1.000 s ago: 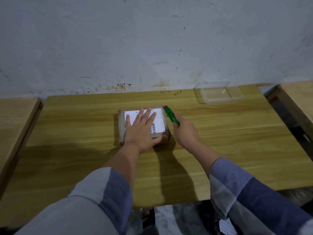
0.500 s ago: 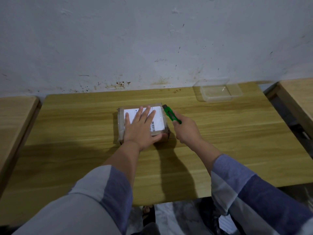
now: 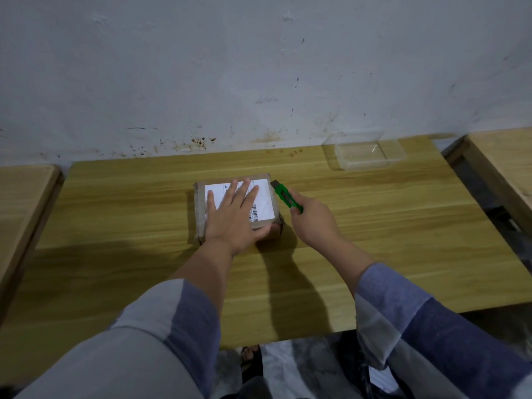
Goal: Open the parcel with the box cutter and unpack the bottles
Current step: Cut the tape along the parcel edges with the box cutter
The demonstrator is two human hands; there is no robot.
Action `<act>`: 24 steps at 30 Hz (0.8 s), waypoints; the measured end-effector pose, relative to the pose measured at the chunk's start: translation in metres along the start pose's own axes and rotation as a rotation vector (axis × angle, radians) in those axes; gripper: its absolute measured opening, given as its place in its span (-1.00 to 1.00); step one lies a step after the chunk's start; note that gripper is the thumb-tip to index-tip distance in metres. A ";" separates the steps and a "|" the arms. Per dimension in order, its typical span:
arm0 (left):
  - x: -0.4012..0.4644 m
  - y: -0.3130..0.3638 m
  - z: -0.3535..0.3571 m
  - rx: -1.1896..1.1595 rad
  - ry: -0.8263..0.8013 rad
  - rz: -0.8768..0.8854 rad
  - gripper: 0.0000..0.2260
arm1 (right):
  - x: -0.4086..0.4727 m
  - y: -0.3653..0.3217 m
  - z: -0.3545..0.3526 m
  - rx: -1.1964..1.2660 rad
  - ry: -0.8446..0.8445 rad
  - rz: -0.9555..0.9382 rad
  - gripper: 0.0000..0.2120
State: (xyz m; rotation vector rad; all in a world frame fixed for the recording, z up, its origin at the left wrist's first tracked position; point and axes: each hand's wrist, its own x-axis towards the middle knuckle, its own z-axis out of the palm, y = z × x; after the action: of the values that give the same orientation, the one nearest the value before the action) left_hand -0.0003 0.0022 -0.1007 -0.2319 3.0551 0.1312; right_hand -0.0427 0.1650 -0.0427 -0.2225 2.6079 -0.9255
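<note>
A small brown cardboard parcel [image 3: 201,208] with a white shipping label lies taped shut in the middle of the wooden table [image 3: 374,226]. My left hand [image 3: 236,217] presses flat on its top, fingers spread, thumb along the near edge. My right hand [image 3: 312,221] grips a green box cutter [image 3: 286,197] just right of the parcel. The cutter's tip sits at the parcel's far right corner. No bottles are visible.
A clear plastic container [image 3: 368,152] stands at the back right of the table by the wall. Other wooden tables flank it on the left [image 3: 23,203] and right [image 3: 501,162], with gaps between. A sandalled foot shows below the near edge.
The right hand has stayed beside the parcel with the cutter tip at its far right corner. The left hand has kept pressing on top. The view shifted slightly.
</note>
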 end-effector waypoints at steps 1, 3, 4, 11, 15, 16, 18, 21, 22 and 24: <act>0.000 0.000 0.001 0.004 0.009 0.002 -0.21 | -0.001 -0.001 0.000 -0.027 0.000 0.000 -0.54; 0.000 -0.001 0.002 0.012 0.018 0.005 -0.21 | -0.001 -0.005 0.000 -0.058 0.010 -0.001 -0.54; 0.001 -0.001 0.002 0.011 0.015 0.004 -0.19 | -0.001 -0.007 0.000 -0.050 0.021 0.003 -0.54; 0.002 -0.001 0.003 0.001 0.005 -0.011 -0.11 | 0.001 -0.015 0.005 0.012 0.111 -0.008 -0.57; 0.001 0.000 0.002 0.004 -0.003 -0.006 -0.07 | 0.004 -0.018 0.002 -0.018 0.118 -0.038 -0.56; 0.001 0.000 0.002 0.002 -0.004 -0.008 -0.07 | 0.005 -0.019 0.001 -0.028 0.109 -0.044 -0.56; 0.001 0.000 0.002 -0.003 -0.007 -0.010 -0.09 | 0.007 -0.020 0.002 -0.048 0.096 -0.048 -0.55; 0.000 0.000 0.001 -0.002 -0.007 -0.007 -0.09 | 0.008 -0.021 0.002 -0.070 0.090 -0.044 -0.55; 0.000 0.000 0.001 -0.003 -0.007 -0.006 -0.08 | 0.008 -0.022 0.002 -0.078 0.090 -0.046 -0.55; 0.000 0.001 0.001 -0.012 -0.005 -0.006 -0.07 | 0.009 -0.022 0.002 -0.099 0.093 -0.052 -0.55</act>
State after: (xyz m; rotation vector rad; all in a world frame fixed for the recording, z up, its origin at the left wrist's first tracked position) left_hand -0.0002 0.0029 -0.1013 -0.2412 3.0487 0.1502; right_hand -0.0495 0.1445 -0.0331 -0.2812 2.7489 -0.8431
